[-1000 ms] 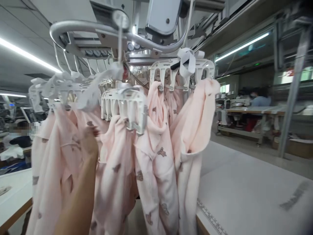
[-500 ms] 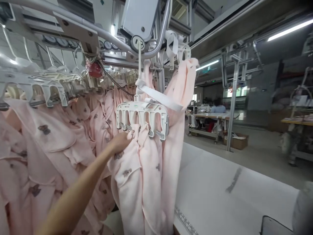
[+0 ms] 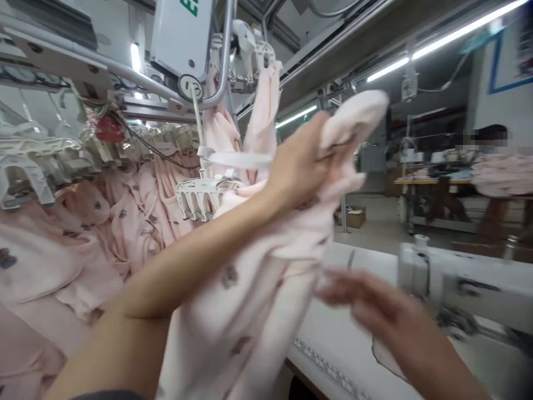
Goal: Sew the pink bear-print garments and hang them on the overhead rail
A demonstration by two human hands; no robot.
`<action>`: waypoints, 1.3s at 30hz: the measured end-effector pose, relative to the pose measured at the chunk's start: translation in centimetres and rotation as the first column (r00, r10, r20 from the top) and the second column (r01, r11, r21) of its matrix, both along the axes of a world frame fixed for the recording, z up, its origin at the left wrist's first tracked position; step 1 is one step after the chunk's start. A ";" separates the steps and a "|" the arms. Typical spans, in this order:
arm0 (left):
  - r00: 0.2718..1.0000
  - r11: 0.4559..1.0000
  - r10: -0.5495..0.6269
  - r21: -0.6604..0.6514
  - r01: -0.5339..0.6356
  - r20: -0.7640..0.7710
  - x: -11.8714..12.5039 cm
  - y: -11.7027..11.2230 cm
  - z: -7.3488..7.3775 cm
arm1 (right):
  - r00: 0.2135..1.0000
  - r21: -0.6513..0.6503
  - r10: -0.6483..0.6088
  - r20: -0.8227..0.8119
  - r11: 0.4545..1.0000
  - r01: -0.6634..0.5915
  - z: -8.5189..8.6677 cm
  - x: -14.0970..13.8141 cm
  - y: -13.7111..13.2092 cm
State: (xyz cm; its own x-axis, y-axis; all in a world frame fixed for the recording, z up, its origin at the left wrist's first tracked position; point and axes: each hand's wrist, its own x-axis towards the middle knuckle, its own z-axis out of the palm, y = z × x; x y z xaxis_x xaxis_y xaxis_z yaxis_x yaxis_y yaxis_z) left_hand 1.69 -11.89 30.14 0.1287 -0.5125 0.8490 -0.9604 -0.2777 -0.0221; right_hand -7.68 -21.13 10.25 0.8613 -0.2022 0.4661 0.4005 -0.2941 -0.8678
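Note:
My left hand (image 3: 302,158) is closed around the upper end of a pale pink garment (image 3: 250,283) with small dark printed motifs, lifted in front of me. The garment's body hangs down below my left forearm. Blurred by motion, my right hand (image 3: 366,303) is beside the garment's right edge, its fingers stretched out; whether they touch the cloth I cannot tell. Behind the garment hangs a white clip hanger (image 3: 200,194) with a white strap (image 3: 241,160), partly hidden by cloth and my arm.
Pink garments (image 3: 125,216) hang in rows at left from an overhead rail (image 3: 95,61). A white worktable (image 3: 345,333) with a printed ruler edge is below right, with a sewing machine (image 3: 466,300) on it. Another person (image 3: 491,136) sits in the background at right.
My left hand has pulled the garment away from the hanger, up and to the right. My right hand has come into view. The view has turned right.

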 end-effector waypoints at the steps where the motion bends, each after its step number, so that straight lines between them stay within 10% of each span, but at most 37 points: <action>1: 0.999 0.994 0.000 0.105 -0.005 0.052 -0.9 -1.6 -0.4 | 0.994 0.149 0.053 0.093 0.987 -0.067 1.7 0.9 -0.4; 5: 1.000 0.938 -0.015 0.346 0.022 -0.022 -4.2 -4.2 -1.8 | 0.971 0.340 -0.211 0.109 0.926 0.163 4.3 2.7 -2.6; 9: 0.940 0.970 -0.153 0.136 0.202 -0.307 -3.5 -1.7 -4.8 | 0.953 0.378 -0.304 -0.012 0.880 0.286 1.2 0.6 -4.5; 12: 0.968 0.957 0.095 0.288 -0.024 -0.234 -0.2 1.5 -10.8 | 0.991 0.577 -0.085 -0.099 0.807 0.126 -2.2 -2.3 -4.1; 14: 0.940 0.847 0.311 0.488 -0.209 -0.137 2.0 3.3 -16.1 | 0.975 0.671 0.162 -0.153 0.741 -0.018 -4.6 -3.9 -2.9; 16: 0.925 0.677 0.360 0.716 -0.168 -0.124 3.3 4.5 -20.7 | 0.949 0.690 0.249 -0.193 0.722 -0.049 -6.9 -4.9 -1.5; 18: 0.924 0.628 0.276 0.777 0.035 -0.265 3.3 4.5 -23.2 | 0.953 0.693 0.177 -0.246 0.719 0.045 -8.6 -5.2 -0.4; 22: 0.769 0.738 0.066 0.550 0.391 -0.635 0.9 0.9 -23.7 | 0.966 0.651 -0.027 -0.257 0.734 0.194 -9.7 -5.4 0.3; 26: 0.580 0.698 -0.091 0.364 0.617 -0.809 -1.2 -2.8 -24.3 | 0.949 0.500 -0.138 -0.282 0.823 0.268 -10.2 -6.3 -0.3; 33: 0.417 0.748 -0.035 0.252 0.614 -0.908 -1.8 -2.5 -27.3 | 0.857 0.034 -0.282 -0.431 0.944 0.327 -11.3 -8.5 -3.0; 39: 0.271 0.804 -0.173 0.023 0.594 -0.947 -2.9 -2.0 -27.7 | 0.910 0.005 -0.328 -0.253 0.940 0.340 -8.3 -7.3 -3.6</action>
